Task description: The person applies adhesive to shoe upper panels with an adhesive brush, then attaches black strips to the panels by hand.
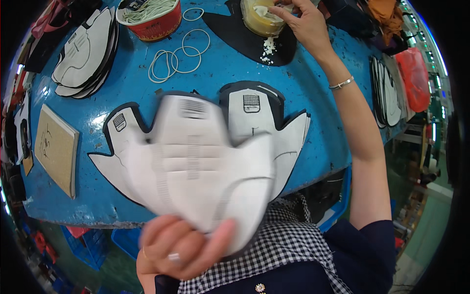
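Observation:
My left hand (188, 247), blurred by motion, grips the lower edge of a white shoe upper piece (196, 171) with printed lines and a dark edge, raised over the table's near edge. Beneath it lie more white upper pieces with black rims, one at the left (120, 142) and one at the right (252, 115). At the far side my right hand (306, 19) reaches into a clear tub (264, 24) with yellowish contents. Its thumb and fingers come together at a whitish lump (262, 12); whether they hold it is hard to make out.
White crumbs (268, 49) lie on a black piece (220, 24) under the tub. A red bowl of pale rubber bands (152, 22), loose bands (178, 59), stacked uppers (85, 54) and a notebook (56, 149) rest on the blue table (112, 196). More uppers (387, 93) stand far right beside red plastic (413, 78).

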{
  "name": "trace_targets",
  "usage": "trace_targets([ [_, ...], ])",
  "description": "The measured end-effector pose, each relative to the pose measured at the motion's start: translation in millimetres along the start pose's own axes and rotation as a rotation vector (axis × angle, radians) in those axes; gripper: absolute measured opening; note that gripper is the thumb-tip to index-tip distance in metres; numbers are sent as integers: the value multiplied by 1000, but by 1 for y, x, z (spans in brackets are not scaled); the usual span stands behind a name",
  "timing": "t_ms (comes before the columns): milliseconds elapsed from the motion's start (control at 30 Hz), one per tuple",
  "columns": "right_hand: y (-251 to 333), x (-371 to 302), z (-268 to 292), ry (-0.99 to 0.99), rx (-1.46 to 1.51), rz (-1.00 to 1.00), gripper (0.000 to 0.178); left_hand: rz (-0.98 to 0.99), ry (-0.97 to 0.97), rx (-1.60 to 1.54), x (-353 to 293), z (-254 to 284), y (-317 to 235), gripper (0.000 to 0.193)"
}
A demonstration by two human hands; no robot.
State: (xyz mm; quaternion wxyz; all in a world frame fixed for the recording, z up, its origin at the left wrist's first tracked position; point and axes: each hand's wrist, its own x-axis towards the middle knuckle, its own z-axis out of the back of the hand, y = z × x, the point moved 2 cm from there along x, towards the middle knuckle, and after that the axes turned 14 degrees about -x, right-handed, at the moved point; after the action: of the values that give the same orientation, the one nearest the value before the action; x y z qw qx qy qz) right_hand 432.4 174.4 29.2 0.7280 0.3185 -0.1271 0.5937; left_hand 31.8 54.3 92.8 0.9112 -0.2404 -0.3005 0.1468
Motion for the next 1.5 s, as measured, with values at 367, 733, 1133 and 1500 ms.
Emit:
trace_targets([
  [367, 19, -32, 54, 222, 469, -253, 18, 199, 116, -350, -25, -34, 29, 39],
  [733, 119, -140, 78, 409, 233, 346, 24, -1, 269, -139, -11, -80, 10, 41],
  [1133, 124, -147, 90, 395, 278, 310, 22, -16, 192, -143, 5, -83, 6, 33],
  [1500, 86, -149, 97, 290, 669, -236, 20, 142, -190, 88, -46, 5, 13, 34],
])
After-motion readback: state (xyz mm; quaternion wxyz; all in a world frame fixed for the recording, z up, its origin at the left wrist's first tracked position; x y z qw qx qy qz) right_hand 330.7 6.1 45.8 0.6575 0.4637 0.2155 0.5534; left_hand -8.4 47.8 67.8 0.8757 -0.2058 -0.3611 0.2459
